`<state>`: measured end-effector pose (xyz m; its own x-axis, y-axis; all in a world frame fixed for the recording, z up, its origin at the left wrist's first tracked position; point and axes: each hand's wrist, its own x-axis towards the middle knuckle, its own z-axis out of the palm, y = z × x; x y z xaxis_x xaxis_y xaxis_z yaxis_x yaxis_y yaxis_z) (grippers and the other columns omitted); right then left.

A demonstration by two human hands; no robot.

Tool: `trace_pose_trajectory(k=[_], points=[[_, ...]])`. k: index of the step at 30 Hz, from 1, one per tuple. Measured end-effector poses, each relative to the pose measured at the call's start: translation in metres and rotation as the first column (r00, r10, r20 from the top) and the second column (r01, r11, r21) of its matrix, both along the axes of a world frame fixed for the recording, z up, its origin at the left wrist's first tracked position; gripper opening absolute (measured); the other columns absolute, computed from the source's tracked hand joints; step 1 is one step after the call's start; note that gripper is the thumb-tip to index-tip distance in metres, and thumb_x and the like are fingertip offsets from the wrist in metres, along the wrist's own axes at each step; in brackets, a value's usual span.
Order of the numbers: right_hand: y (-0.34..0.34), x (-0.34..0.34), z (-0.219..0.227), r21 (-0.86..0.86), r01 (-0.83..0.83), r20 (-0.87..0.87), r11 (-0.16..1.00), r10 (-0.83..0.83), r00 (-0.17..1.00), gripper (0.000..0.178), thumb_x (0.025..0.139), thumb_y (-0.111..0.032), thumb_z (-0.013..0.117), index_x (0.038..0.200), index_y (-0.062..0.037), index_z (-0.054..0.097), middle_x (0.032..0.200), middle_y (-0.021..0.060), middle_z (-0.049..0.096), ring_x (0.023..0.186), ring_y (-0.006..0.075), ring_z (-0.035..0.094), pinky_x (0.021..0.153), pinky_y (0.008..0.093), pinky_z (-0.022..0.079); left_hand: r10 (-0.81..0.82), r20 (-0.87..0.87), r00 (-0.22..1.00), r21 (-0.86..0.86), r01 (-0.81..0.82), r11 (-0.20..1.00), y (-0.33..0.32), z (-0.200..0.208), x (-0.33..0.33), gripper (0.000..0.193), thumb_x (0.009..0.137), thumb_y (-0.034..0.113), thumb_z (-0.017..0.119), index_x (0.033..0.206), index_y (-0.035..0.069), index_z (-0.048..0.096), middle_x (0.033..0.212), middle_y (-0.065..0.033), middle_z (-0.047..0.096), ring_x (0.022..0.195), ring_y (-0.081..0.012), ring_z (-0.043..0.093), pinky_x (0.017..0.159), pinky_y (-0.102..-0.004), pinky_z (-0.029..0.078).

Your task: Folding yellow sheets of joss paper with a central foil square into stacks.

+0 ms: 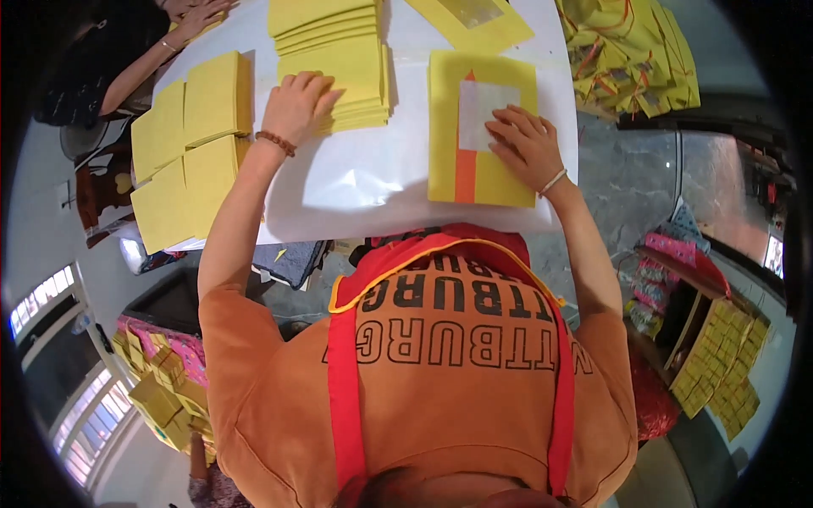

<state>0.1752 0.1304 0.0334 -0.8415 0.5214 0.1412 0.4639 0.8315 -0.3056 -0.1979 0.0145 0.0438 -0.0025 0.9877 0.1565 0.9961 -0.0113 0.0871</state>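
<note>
My left hand (298,108) rests on the near end of a tall stack of yellow paper pieces (356,72), fingers bent and thumb apart. I see nothing gripped in it. To the right, a flat yellow paper piece (500,182) lies near the table edge, bearing an orange strip (466,178) with a pointed far end and a pale translucent patch (483,106). Across the patch's right side my right hand (527,146) lies with fingers stretched and slightly spread, touching the surface. Whether more pieces lie beneath this one is hard to tell.
Neat yellow stacks (212,110) stand at the table's left. Another windowed yellow piece (474,21) lies at the far side. A co-worker's arm (148,72) reaches in at far left. Beyond the white table's (356,195) right edge is a yellow heap with orange strips (631,51).
</note>
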Motion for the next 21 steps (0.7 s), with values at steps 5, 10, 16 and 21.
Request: trace_pose_trajectory(k=[5,10,16,21], points=[[0.009,0.003,-0.028,-0.156,-0.035,-0.265,0.987,-0.008,0.964,0.028,0.078,-0.025,0.062,0.105,-0.0162,0.06,0.117,0.001,0.052,0.119,0.0241,0.042,0.094,0.0399,0.034,0.023,-0.08,0.997,0.02,-0.021,1.0,0.012,0.024,0.015,0.028,0.085,0.036,0.053,0.098,0.013,0.06,0.093,-0.0032,0.061,0.084,-0.0241,0.057,0.068,-0.0381,0.042],[0.007,0.005,-0.03,-0.15,-0.033,-0.293,0.988,-0.012,0.956,0.029,0.078,-0.025,0.063,0.105,-0.0154,0.06,0.117,0.0021,0.052,0.119,0.0248,0.043,0.095,0.0403,0.035,-0.114,-0.007,0.993,0.193,0.113,0.975,0.014,0.041,0.073,0.024,0.08,0.022,0.059,0.1,0.008,0.059,0.097,-0.0092,0.059,0.085,-0.0284,0.055,0.07,-0.0391,0.043],[0.008,0.004,-0.032,-0.14,-0.032,-0.301,0.99,-0.012,0.953,0.027,0.079,-0.024,0.063,0.104,-0.0147,0.061,0.117,0.0022,0.053,0.119,0.0256,0.043,0.096,0.0392,0.036,-0.546,0.345,0.764,0.154,0.527,0.836,-0.019,0.007,0.169,0.037,0.067,0.02,0.07,0.099,0.005,0.058,0.092,-0.0102,0.054,0.083,-0.0278,0.052,0.072,-0.0353,0.044],[0.011,0.007,-0.036,-0.201,-0.054,-0.331,0.978,-0.016,0.943,0.027,0.078,-0.022,0.063,0.104,-0.0147,0.061,0.117,0.0041,0.054,0.119,0.0272,0.043,0.097,0.0381,0.036,-0.471,0.414,0.779,0.047,0.498,0.866,-0.018,0.006,0.17,0.027,0.072,0.021,0.065,0.093,0.005,0.06,0.085,-0.0077,0.055,0.084,-0.0247,0.053,0.077,-0.0344,0.043]])
